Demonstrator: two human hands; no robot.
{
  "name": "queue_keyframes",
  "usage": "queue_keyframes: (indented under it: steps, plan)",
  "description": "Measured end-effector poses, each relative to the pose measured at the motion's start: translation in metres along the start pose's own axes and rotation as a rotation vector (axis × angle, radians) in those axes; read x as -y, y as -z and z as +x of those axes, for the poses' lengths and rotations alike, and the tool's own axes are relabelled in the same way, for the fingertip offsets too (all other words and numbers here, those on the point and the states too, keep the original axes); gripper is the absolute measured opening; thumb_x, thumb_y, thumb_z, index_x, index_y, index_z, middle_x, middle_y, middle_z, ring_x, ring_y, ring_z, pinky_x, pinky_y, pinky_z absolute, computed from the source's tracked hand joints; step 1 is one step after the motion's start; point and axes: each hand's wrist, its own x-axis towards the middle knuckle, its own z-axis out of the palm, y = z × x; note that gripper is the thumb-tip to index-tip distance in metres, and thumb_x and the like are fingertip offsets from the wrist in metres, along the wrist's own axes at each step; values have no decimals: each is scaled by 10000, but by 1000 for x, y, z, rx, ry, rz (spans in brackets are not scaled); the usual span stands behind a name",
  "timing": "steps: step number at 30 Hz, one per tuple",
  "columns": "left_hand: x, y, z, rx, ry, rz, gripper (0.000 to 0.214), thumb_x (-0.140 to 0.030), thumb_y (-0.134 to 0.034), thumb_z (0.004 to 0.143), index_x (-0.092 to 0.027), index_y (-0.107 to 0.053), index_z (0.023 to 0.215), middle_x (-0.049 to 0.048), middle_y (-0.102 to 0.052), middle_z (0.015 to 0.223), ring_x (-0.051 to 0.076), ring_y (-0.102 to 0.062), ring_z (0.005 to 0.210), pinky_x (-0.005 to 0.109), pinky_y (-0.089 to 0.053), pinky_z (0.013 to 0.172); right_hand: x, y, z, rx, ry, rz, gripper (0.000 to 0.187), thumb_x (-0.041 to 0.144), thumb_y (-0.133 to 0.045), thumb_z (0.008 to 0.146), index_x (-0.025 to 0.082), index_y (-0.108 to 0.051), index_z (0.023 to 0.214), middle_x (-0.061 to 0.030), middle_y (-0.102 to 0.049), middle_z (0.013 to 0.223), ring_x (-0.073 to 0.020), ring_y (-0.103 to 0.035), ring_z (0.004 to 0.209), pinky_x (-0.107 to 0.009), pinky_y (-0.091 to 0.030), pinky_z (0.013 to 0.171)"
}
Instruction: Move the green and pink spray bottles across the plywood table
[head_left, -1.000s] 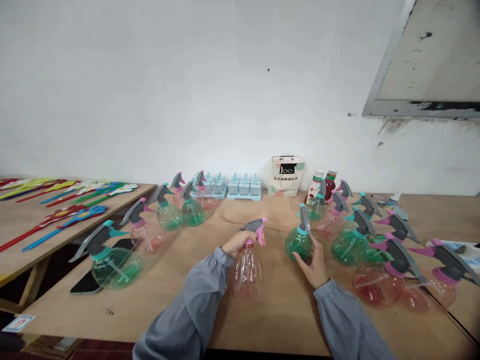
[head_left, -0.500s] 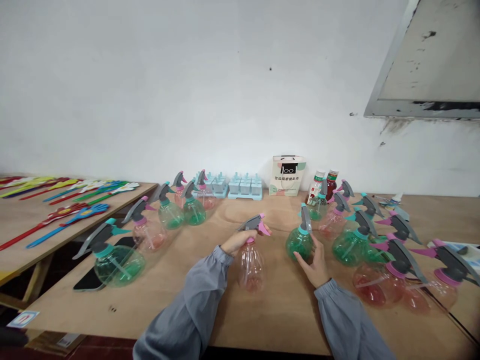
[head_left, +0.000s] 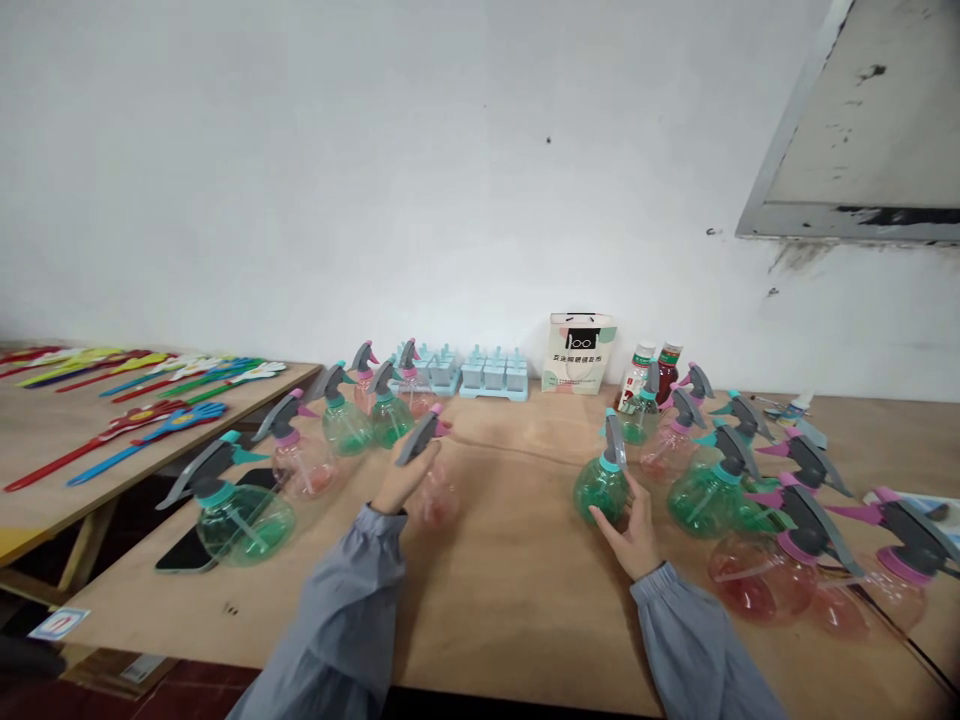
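Note:
My left hand (head_left: 405,475) is wrapped round the neck of a pink spray bottle (head_left: 438,497) with a grey and pink trigger head, left of the table's middle. The bottle looks a little blurred; whether its base touches the table I cannot tell. On the right, my right hand (head_left: 631,528) grips the near right side of a green spray bottle (head_left: 598,488), thumb in front and fingers round the side. Just behind my left hand stand a green spray bottle (head_left: 391,418) and another green one (head_left: 347,425). A pink spray bottle (head_left: 304,465) sits further left.
More spray bottles crowd the right side, among them a pink one (head_left: 757,575). At front left, a green bottle (head_left: 247,525) stands by a phone (head_left: 184,555). Pale blue ice-pop moulds (head_left: 495,376) and a paper bag (head_left: 579,355) line the wall. Hand-shaped sticks (head_left: 157,435) cover the left table.
My left hand has carried the pink spray bottle leftward, toward the left group of bottles. My right hand stays on the green bottle. The view has shifted slightly.

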Motion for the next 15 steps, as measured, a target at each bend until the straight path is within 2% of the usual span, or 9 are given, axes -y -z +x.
queue_keyframes:
  steps: [3,6,8,11,15]
  plan:
    - [16,34,4,-108,-39,102,383,-454,-665,702,-177,-737,957,50,-724,833,231,-643,788,333,-521,699,1,0,0,5,5,2,745,543,-686,894,211,-414,1504,-164,-548,1339,-347,-582,1239,-638,-522,1044]
    - [26,52,2,-174,-83,145,427,-506,-713,699,-183,-735,977,45,-721,809,231,-651,761,348,-547,702,2,0,0,9,-1,7,759,547,-687,892,213,-405,1513,-167,-544,1341,-347,-572,1249,-630,-524,1046]
    - [31,55,-1,-214,-98,160,501,-539,-755,690,-191,-712,1048,39,-716,818,225,-659,742,348,-559,685,1,0,0,9,0,10,764,552,-686,891,213,-404,1514,-167,-546,1337,-349,-572,1250,-634,-520,1049]
    - [42,50,-11,-280,-151,127,651,-569,-806,654,-196,-613,1152,58,-716,949,230,-700,802,358,-577,722,0,-1,-1,3,-5,16,766,561,-683,889,213,-403,1512,-167,-552,1329,-354,-581,1237,-648,-519,1044]
    - [70,39,-28,-495,-175,109,546,-590,-745,737,-214,-512,1057,85,-694,984,266,-726,927,416,-577,847,-4,-2,-2,4,-5,19,773,574,-680,886,215,-401,1511,-170,-552,1338,-361,-583,1240,-653,-521,1038]
